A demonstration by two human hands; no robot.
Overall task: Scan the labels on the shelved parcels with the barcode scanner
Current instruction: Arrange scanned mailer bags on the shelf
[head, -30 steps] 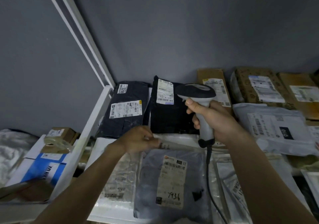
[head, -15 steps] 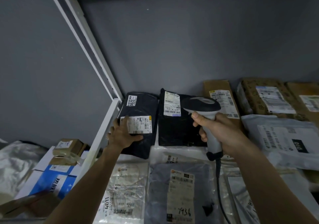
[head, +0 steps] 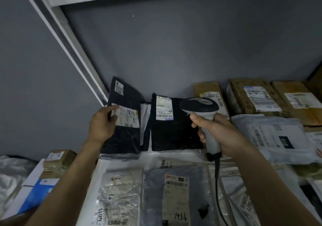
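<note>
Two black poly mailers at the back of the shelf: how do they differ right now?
The left black mailer is gripped at its left edge by the left hand and tipped up off the shelf; the right black mailer is untouched and leans on the wall. The left one carries two white labels, the right one only one. The barcode scanner, in the right hand, overlaps the right one. Both are dark plastic bags.

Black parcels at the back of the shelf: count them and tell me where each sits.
2. One black parcel stands by the shelf's left post, tilted up in the left hand. The other black parcel leans on the wall just right of it, beside the scanner. More may be hidden.
</note>
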